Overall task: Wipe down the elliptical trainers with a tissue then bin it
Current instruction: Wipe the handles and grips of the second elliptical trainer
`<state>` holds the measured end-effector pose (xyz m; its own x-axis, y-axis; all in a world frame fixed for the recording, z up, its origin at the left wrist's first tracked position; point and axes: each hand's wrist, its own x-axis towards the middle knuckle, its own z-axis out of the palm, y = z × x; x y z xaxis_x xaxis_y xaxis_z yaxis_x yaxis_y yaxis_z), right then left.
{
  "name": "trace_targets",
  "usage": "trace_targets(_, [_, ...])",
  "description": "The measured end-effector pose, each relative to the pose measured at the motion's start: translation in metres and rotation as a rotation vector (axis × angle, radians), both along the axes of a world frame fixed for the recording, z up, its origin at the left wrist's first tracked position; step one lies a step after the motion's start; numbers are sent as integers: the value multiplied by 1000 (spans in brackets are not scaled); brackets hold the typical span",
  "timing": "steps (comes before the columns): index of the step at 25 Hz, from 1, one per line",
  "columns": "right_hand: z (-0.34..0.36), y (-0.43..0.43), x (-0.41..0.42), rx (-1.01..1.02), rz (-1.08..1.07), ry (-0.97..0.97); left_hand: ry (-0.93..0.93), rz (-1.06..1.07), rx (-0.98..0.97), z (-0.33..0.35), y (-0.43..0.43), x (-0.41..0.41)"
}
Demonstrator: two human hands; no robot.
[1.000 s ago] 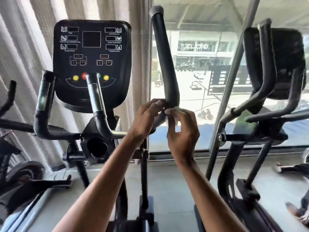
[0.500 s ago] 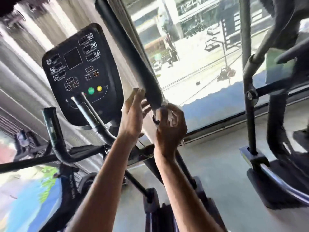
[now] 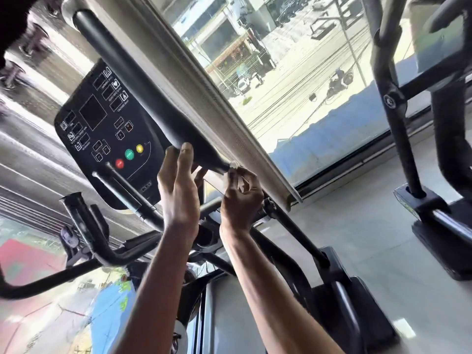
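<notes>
Our left hand (image 3: 178,185) rests straight-fingered on the black handle (image 3: 143,85); our right hand (image 3: 241,200) pinches the tissue (image 3: 234,164) at its base.

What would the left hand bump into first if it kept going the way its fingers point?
The black handle grip. The left hand has straight fingers pointing up at it, and the fingertips look to be touching its underside, though depth is hard to judge here.
</notes>
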<state>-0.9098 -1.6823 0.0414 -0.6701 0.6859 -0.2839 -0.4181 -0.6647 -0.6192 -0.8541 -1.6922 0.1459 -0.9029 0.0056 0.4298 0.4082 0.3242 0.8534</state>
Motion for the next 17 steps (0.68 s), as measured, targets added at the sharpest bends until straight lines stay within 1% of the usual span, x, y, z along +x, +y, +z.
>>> trace_targets(3, [-3,3,-4,-50,30,-27,-9,12,38,3,-1,0])
trace_targets(5, [-3,6,-3,-100,77,12,-16,-10,45,2,-2,-1])
trace_targets(6, [1,8,0,-89,74,51,-19,-23,51,1,-3,-2])
trace_targets(10, [29,13,29,108,-82,212,-6,-38,22,-3,-5,-4])
trace_targets(13, [30,16,28,172,-121,216,15,-48,-8,-7,-6,-5])
trace_targets(17, [29,16,29,258,-167,218,16,-110,3,-16,-9,-8])
